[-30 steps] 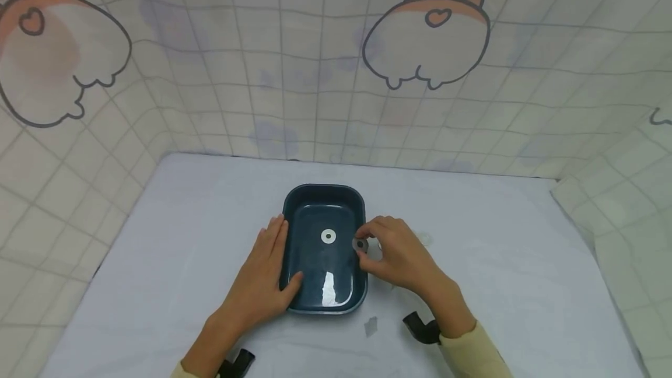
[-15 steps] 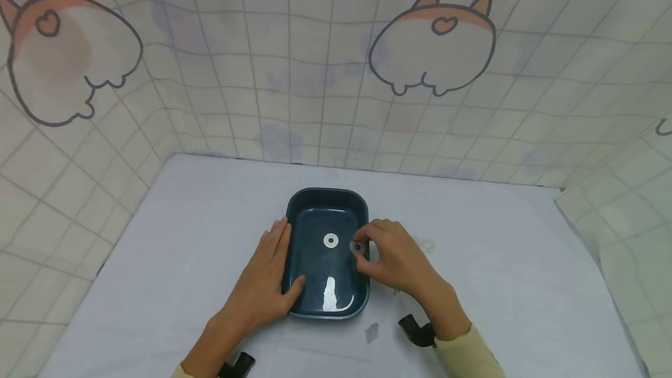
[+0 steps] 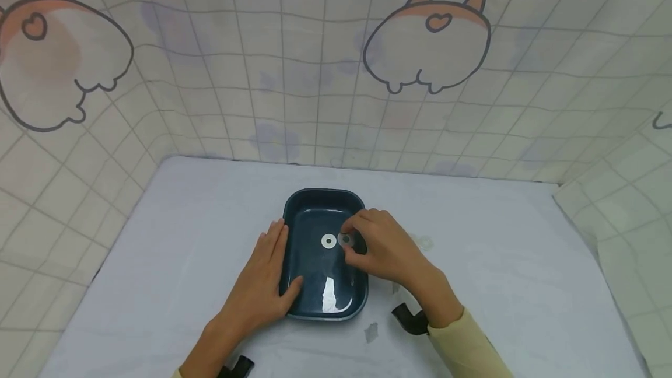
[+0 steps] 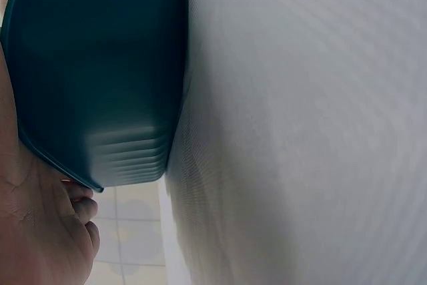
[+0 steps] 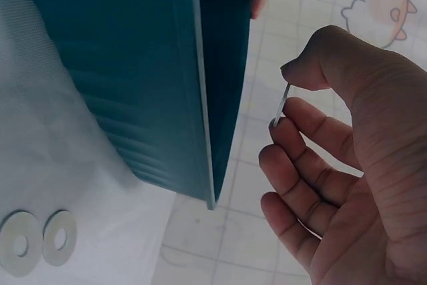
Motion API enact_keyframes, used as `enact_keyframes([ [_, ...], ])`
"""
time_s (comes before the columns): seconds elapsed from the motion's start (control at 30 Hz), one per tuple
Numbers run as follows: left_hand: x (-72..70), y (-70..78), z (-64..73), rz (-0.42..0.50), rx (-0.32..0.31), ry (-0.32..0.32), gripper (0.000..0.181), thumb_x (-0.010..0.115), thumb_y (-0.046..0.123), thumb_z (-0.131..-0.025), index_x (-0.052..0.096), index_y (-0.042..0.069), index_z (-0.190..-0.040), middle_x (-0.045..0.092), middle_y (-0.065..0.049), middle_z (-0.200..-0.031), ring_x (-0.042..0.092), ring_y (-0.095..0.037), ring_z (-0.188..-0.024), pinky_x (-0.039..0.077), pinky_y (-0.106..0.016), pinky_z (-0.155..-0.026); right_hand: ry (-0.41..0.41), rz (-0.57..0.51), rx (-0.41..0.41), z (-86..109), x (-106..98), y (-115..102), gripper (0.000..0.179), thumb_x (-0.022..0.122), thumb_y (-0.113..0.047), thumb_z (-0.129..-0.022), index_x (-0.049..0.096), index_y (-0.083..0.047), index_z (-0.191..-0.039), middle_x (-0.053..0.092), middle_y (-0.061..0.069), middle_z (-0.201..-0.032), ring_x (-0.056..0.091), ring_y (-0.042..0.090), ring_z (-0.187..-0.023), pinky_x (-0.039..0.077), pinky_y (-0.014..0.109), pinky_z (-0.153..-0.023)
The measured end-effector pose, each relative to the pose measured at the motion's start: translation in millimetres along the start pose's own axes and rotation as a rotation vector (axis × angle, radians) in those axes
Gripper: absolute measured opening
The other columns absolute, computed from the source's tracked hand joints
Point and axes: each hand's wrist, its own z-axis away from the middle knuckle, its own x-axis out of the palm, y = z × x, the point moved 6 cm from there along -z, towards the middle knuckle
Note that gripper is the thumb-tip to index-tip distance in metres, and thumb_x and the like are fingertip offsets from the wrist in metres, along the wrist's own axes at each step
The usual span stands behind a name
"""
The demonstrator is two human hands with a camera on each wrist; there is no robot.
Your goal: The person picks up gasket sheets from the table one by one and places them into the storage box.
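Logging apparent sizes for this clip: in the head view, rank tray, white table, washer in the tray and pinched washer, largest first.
1. White table
2. Tray
3. Washer in the tray and pinched washer: too alike to rank; the right hand partly covers the latter.

Right hand (image 3: 382, 248), pinched washer (image 3: 343, 242) shifted leftward, nearer white washer (image 3: 325, 242).
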Motion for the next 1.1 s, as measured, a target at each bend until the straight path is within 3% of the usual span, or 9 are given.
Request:
enact_keyframes([
  [0.2,-0.6,-1.4,0.3,-0.002,-0.001,0.013,0.099,0.065,0.045,-0.096,0.014,0.005,-0.17,0.009,-0.008,-0.181,0.014,-0.028,-0.168,-0.008,-0.022,-0.135,-0.029,0.022,-0.028,-7.6,-6,-6,0.022,0.078,-0.023,-0.088,0.077,-0.013,-0.107,0.076,-0.002,-0.101,0.065,0.017,-0.093,0.06,0.036,-0.091],
  [0.47,-0.7,0.8,-0.3,0.002,0.062,0.074,0.101,0.069,0.044,-0.094,0.017,0.001,-0.169,0.015,-0.012,-0.18,0.02,-0.032,-0.166,-0.011,-0.017,-0.133,-0.042,0.01,-0.032,-17.8,-9,-8,0.023,0.078,-0.023,-0.088,0.077,-0.012,-0.108,0.076,-0.001,-0.101,0.065,0.016,-0.092,0.061,0.036,-0.091],
  [0.7,-0.6,-1.9,1.1,-0.003,0.057,0.044,0.101,0.067,0.047,-0.095,0.016,0.002,-0.169,0.012,-0.011,-0.18,0.019,-0.031,-0.167,-0.012,-0.016,-0.133,-0.072,0.016,-0.042,-20.7,2,-13,0.023,0.077,-0.024,-0.089,0.077,-0.012,-0.109,0.076,-0.001,-0.103,0.067,0.017,-0.097,0.06,0.038,-0.095],
  [0.93,-1.1,-1.2,1.5,-0.033,0.052,0.042,0.102,0.067,0.049,-0.095,0.016,0.002,-0.169,0.012,-0.011,-0.18,0.019,-0.03,-0.167,0.0,-0.028,-0.138,-0.089,0.053,-0.083,-25.5,6,-23,0.024,0.077,-0.026,-0.089,0.078,-0.014,-0.11,0.076,-0.001,-0.105,0.066,0.018,-0.099,0.059,0.037,-0.095],
  [1.1,0.0,0.0,0.9,-0.028,0.049,0.032,0.102,0.066,0.049,-0.095,0.015,0.002,-0.169,0.011,-0.011,-0.181,0.018,-0.03,-0.167,-0.005,-0.025,-0.137,-0.095,0.065,-0.095,-27.8,5,-28,0.025,0.078,-0.025,-0.088,0.077,-0.014,-0.11,0.076,-0.001,-0.106,0.065,0.017,-0.098,0.059,0.035,-0.093],
])
